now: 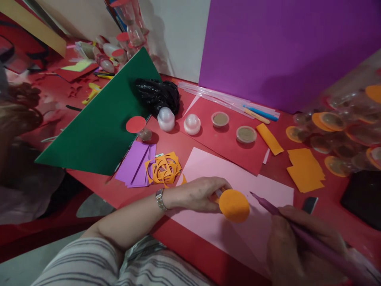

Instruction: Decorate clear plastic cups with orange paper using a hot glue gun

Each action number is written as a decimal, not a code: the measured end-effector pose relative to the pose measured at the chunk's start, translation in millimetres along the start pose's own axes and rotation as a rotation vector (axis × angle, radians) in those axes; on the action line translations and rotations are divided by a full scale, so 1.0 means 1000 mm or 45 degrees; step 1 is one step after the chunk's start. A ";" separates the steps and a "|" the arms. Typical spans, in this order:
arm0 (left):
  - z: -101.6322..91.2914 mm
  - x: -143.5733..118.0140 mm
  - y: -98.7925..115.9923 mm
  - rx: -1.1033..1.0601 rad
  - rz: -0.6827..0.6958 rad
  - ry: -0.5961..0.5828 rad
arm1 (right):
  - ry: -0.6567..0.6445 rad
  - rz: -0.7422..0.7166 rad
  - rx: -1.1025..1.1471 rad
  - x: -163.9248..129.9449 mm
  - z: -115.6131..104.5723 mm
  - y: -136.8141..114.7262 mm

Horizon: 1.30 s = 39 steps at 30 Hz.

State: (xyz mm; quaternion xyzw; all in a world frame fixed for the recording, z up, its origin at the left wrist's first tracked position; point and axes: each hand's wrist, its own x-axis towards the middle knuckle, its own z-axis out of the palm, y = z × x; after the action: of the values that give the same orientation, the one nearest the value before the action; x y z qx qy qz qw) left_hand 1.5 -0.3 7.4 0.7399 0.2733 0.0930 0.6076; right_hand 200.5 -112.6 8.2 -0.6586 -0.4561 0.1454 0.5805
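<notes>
My left hand (198, 194) rests on a pink paper sheet (238, 174) and grips a small object topped with an orange paper disc (234, 205). The part under the disc is mostly hidden by my fingers. My right hand (297, 246) holds a purple pencil (300, 232) low at the right. Its tip points at the pink sheet just right of the orange disc.
A green card (101, 119) leans at the left, with purple paper pieces (135, 165) and orange cut-out scraps (163, 169) beside it. Small lids and cups (220, 119) sit on a red sheet. Orange paper strips (305, 169), clear cups with orange discs (342, 131) and a purple board (282, 47) stand right.
</notes>
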 end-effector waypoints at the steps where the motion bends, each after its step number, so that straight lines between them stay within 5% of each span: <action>1: -0.003 -0.002 0.002 0.002 -0.020 0.004 | -0.015 -0.048 0.011 0.000 0.001 0.001; 13: -0.033 -0.022 0.019 0.119 -0.007 0.323 | -0.184 -0.181 0.360 0.009 0.011 -0.005; 20: -0.026 -0.014 0.003 0.446 0.350 0.666 | -0.224 -0.090 0.401 0.008 0.010 -0.013; 25: -0.011 -0.015 0.004 0.749 0.424 0.667 | -0.053 -0.046 0.296 -0.003 0.009 -0.007; 32: -0.001 -0.013 0.003 0.845 0.430 0.715 | -0.233 -0.232 0.457 -0.006 0.012 -0.008; 39: 0.002 -0.014 0.005 0.892 0.331 0.644 | -0.234 -0.307 0.394 -0.008 0.018 -0.017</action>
State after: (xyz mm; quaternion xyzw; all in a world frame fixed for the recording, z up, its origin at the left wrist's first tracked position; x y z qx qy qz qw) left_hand -7.7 -9.1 14.2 0.8831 0.3330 0.2485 0.2180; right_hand 176.0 -108.6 15.3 -0.4864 -0.5549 0.2027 0.6438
